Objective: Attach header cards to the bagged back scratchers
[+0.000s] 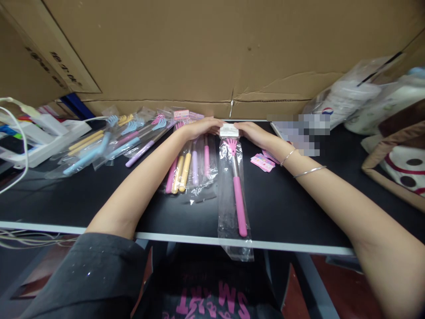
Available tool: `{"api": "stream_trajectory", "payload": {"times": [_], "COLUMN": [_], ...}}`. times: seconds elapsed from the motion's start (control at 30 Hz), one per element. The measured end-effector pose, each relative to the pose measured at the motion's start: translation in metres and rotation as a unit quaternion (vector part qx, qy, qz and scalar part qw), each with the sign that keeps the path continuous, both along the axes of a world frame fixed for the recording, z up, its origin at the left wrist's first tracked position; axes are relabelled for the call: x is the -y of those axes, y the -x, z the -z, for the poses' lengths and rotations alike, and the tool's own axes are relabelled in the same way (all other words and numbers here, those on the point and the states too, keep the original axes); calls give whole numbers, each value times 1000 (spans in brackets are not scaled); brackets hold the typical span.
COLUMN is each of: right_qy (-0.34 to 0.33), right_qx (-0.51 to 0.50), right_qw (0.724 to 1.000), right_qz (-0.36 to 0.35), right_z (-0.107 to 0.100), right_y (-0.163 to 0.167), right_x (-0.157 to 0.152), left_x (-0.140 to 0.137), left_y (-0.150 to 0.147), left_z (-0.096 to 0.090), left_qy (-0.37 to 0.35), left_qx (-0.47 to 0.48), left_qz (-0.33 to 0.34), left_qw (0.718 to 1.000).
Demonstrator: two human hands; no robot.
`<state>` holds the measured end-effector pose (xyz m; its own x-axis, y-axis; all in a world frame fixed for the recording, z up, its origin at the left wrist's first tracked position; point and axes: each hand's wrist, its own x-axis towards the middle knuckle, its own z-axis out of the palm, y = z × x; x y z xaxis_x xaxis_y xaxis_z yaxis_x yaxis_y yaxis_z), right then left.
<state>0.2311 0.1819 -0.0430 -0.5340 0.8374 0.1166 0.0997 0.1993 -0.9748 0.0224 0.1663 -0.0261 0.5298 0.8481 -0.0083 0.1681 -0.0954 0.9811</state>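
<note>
A pink back scratcher [239, 206] in a clear plastic bag [227, 212] lies lengthwise in front of me, the bag's bottom end hanging over the desk edge. Across the top of the bag sits a white header card [229, 130]. My left hand [206, 127] pinches the card's left edge and my right hand [252, 134] its right edge; the fingertips are partly hidden. Left of it, partly under my left wrist, more bagged back scratchers [186, 170] with pink, yellow and purple handles lie together. Small pink printed cards [263, 162] rest near my right wrist.
Farther left lies another group of bagged back scratchers [106, 141], beside a white power strip [71, 130] with cables. At right are a bagged cup [348, 97] and a brown-trimmed bag [407, 161]. A cardboard wall [199, 53] closes off the back of the black desk [282, 208].
</note>
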Motion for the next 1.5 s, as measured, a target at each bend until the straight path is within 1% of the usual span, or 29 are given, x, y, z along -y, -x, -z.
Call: {"api": "stream_trajectory", "payload": {"times": [0.23,0.4,0.53,0.67,0.73,0.93,1.1,1.3,1.4,1.5], "right_qy": [-4,-8,-4,4,-4,-36,-43,-37,-25,-26], "right_qx": [1,1,6,7,11,14,15,20,28,34], "right_qw": [1000,1000,1000,1000,1000,999,999,999,999,999], "right_qz": [-4,-6,2,-4,-2,-12,-8,2,0,-8], "right_z": [0,0,-1,-4,-6,-10,-11,-12,-13,-14], "right_y": [0,1,2,2,2,0,0,-1,-2,-4], "right_x": [-1,-2,0,4,6,12,13,13,11,10], "left_x": [2,4,6,9,9,12,12,13,16,17], "left_y": [0,0,-1,0,1,4,5,4,5,7], "left_z": [-2,-4,-5,-8,-9,-9,-9,-11,-15,-20], "left_qy": [-4,-17,-21,-24,-35,-93,-93,-99,-112,-137], "left_qx": [3,-10,-20,-30,-39,-68,-87,-101,-126,-177], "left_qz": [4,25,25,26,29,8,-9,3,18,33], "left_qw": [1000,1000,999,999,998,993,992,990,985,974]}}
